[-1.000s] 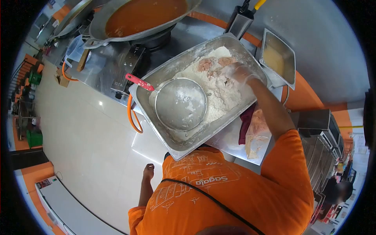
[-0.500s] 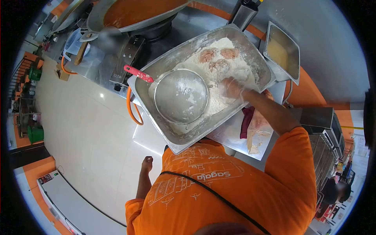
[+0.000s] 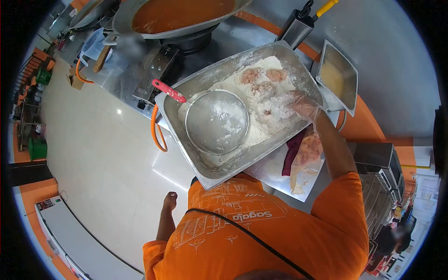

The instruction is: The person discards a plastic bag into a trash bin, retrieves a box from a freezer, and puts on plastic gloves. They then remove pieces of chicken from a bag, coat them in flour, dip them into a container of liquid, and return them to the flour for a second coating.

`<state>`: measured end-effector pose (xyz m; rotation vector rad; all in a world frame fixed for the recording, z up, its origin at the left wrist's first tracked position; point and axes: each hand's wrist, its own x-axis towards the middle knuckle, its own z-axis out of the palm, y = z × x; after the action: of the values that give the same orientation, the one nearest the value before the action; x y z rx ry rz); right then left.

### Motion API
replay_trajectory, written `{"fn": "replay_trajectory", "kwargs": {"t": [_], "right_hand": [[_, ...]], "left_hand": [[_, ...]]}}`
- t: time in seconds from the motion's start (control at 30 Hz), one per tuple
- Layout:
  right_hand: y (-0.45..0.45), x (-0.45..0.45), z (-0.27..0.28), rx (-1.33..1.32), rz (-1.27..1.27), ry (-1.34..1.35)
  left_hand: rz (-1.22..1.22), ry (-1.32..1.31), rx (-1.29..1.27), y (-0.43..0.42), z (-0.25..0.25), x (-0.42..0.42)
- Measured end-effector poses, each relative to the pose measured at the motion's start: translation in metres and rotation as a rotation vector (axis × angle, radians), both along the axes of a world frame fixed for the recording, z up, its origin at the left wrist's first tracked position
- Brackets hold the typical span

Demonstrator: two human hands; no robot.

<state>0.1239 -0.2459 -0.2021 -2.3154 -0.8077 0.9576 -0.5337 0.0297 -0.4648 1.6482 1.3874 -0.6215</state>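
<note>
My right hand (image 3: 304, 105), in a clear plastic glove, reaches into a large metal tray (image 3: 219, 173) of white flour (image 3: 268, 125). Its fingertips are at the flour and hard to make out against it. A flour-dusted piece of raw meat (image 3: 268, 112) lies just left of them. Several pinkish raw pieces, such as one raw meat piece (image 3: 276, 75), rest on the flour farther back. A round sieve (image 3: 217, 122) with a red handle lies in the tray's left part. My left hand (image 3: 171, 200) hangs low beside my body with its fingers curled, and nothing shows in it.
A wide pan (image 3: 161, 32) of reddish-brown liquid sits on a burner behind the tray. At the right stands a smaller metal pan (image 3: 353, 88) with pale liquid. A plastic bag of raw meat (image 3: 309, 151) and a maroon cloth (image 3: 293, 151) lie by the tray's near right edge.
My right hand has shifted right and slightly back from the middle of the flour, toward the tray's right wall. The view has moved a little. My left hand still hangs at my side.
</note>
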Motion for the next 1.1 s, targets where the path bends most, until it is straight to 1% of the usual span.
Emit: {"fn": "replay_trajectory", "kwargs": {"t": [0.07,0.1,0.17,0.2,0.23,0.27,0.3,0.33,0.37,0.4,0.47,0.5,0.57,0.6,0.67,0.7,0.73,0.77,0.8,0.83,0.87,0.9,0.93,0.97,1.0,1.07,1.1], "right_hand": [[-0.001,-0.002,0.008,0.128,-0.165,0.014],[0.0,0.002,0.008,0.127,-0.166,0.017],[0.003,0.014,0.008,0.062,0.062,-0.26],[0.014,0.001,0.026,0.062,0.061,-0.255],[0.034,-0.022,0.058,0.012,0.055,-0.112],[0.043,-0.036,0.074,-0.042,0.048,0.033],[0.032,-0.033,0.044,-0.046,0.044,0.038],[0.016,-0.027,-0.01,-0.024,0.207,-0.119],[0.007,-0.023,-0.038,0.0,0.374,-0.278],[0.008,-0.024,-0.038,-0.002,0.377,-0.278],[0.015,-0.034,-0.042,-0.136,0.411,-0.048],[0.023,-0.039,-0.035,-0.138,0.416,-0.042],[0.034,-0.039,-0.016,-0.36,0.153,0.367],[0.03,-0.034,-0.024,-0.361,0.15,0.362],[0.011,-0.015,-0.059,-0.114,-0.043,0.384],[-0.008,0.007,-0.081,-0.116,-0.04,0.376],[-0.031,0.035,-0.103,0.157,0.293,0.2],[-0.039,0.049,-0.114,0.431,0.625,0.02],[-0.03,0.041,-0.095,0.433,0.633,0.024],[-0.014,0.02,-0.048,0.287,0.287,0.156],[-0.007,0.007,-0.019,0.134,-0.064,0.28],[-0.012,0.007,-0.016,0.131,-0.064,0.28],[-0.018,0.009,-0.014,0.137,-0.121,0.301],[-0.021,0.008,-0.008,0.143,-0.178,0.325],[-0.017,0.007,-0.006,0.141,-0.181,0.324],[-0.002,0.007,-0.005,-0.096,-0.227,0.142],[-0.003,0.015,-0.018,-0.096,-0.227,0.143]], "left_hand": [[-0.011,0.018,0.01,0.0,0.005,-0.003],[-0.017,0.007,0.01,0.001,0.006,-0.002],[-0.024,0.002,0.01,0.004,0.007,-0.002],[-0.051,-0.009,0.026,0.004,0.005,-0.003],[-0.078,-0.022,0.043,0.006,0.001,-0.003],[-0.081,-0.016,0.04,0.005,-0.003,-0.004],[-0.037,-0.044,0.029,0.004,-0.009,-0.004],[0.007,-0.073,0.019,0.005,-0.012,-0.003],[0.007,-0.073,0.016,0.005,-0.007,0.003],[0.012,-0.066,0.004,0.004,-0.002,0.01],[0.027,-0.05,-0.011,0.001,0.003,0.011],[0.012,-0.085,-0.002,0.002,-0.007,0.006],[-0.005,-0.123,0.005,-0.001,-0.014,-0.001],[0.025,-0.12,-0.003,-0.002,-0.012,-0.001],[0.057,-0.126,-0.011,-0.005,-0.009,0.0],[0.06,-0.092,-0.024,-0.005,-0.007,-0.001],[0.066,-0.057,-0.034,-0.005,-0.008,-0.003],[0.076,-0.059,-0.032,-0.005,-0.009,-0.005],[0.05,-0.035,-0.018,-0.006,-0.011,-0.011],[0.023,-0.013,-0.003,-0.006,-0.013,-0.013],[0.026,-0.013,-0.004,-0.007,-0.01,-0.013],[0.008,0.016,-0.001,-0.008,-0.004,-0.012],[-0.012,0.042,0.003,-0.008,0.0,-0.008],[-0.014,0.042,0.001,-0.008,0.003,-0.007],[-0.024,0.033,0.004,-0.007,0.006,-0.004],[-0.036,0.026,0.005,-0.006,0.007,0.001],[-0.03,-0.003,0.011,-0.004,0.006,0.003]]}}
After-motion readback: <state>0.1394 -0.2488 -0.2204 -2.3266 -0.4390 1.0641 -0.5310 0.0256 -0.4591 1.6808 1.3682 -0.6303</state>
